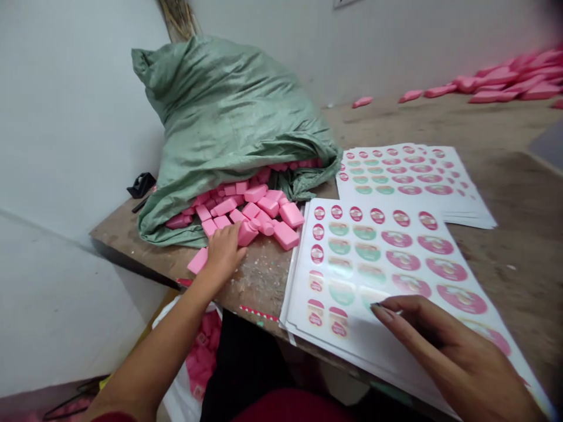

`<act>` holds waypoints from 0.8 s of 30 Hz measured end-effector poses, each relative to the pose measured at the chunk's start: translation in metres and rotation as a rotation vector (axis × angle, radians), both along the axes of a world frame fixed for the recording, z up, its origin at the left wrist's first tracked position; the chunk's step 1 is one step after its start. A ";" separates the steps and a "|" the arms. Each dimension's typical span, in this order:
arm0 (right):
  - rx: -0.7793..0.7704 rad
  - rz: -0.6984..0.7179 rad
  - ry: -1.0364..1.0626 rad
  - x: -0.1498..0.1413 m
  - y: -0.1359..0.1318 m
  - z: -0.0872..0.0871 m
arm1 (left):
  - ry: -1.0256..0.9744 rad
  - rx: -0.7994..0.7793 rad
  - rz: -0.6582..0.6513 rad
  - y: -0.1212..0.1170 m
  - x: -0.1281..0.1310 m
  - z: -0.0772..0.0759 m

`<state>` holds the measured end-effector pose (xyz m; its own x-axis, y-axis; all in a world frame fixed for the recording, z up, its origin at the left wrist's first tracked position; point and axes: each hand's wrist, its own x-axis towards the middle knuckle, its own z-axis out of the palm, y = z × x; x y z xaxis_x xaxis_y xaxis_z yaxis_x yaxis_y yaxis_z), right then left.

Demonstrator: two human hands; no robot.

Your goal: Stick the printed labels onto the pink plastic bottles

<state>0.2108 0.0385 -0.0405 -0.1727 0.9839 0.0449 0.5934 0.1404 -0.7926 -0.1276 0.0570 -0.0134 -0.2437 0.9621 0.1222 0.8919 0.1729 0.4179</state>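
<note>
My left hand (224, 252) reaches into the loose pile at the mouth of a green woven sack (237, 111). Its fingers and thumb close against a small pink plastic bottle (248, 232), which sits tilted; part of the grip is hidden. Other pink bottles (285, 234) lie around the hand and spill from the sack. Over the front label sheet (356, 281), my right hand (440, 346) has thumb and forefinger drawn together in a pinch. Whatever is between those fingertips is too small to make out. The sheet carries rows of pink and green oval stickers.
A second stack of label sheets (409, 176) lies behind the first. More pink pieces (519, 76) are heaped at the back right. A black tape dispenser (141, 185) stands left of the sack. Below the table edge, a white bag (176, 387) holds labelled pink bottles.
</note>
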 end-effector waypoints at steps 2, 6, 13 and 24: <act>-0.008 -0.025 -0.004 0.002 -0.006 0.002 | -0.004 -0.013 0.021 0.013 0.002 -0.007; -0.022 -0.027 -0.035 0.000 -0.017 0.005 | -0.128 0.016 0.005 0.008 0.009 -0.009; 0.027 0.074 -0.230 -0.016 -0.020 0.004 | -1.159 0.052 -0.101 -0.013 0.056 -0.003; -0.101 -0.049 0.323 -0.021 -0.016 0.029 | -0.679 -0.238 -0.500 -0.027 0.088 0.020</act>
<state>0.1894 0.0224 -0.0119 -0.1177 0.9930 -0.0085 0.3132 0.0290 -0.9492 -0.0397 0.0301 0.0064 0.2659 0.9573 -0.1139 0.4582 -0.0215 0.8886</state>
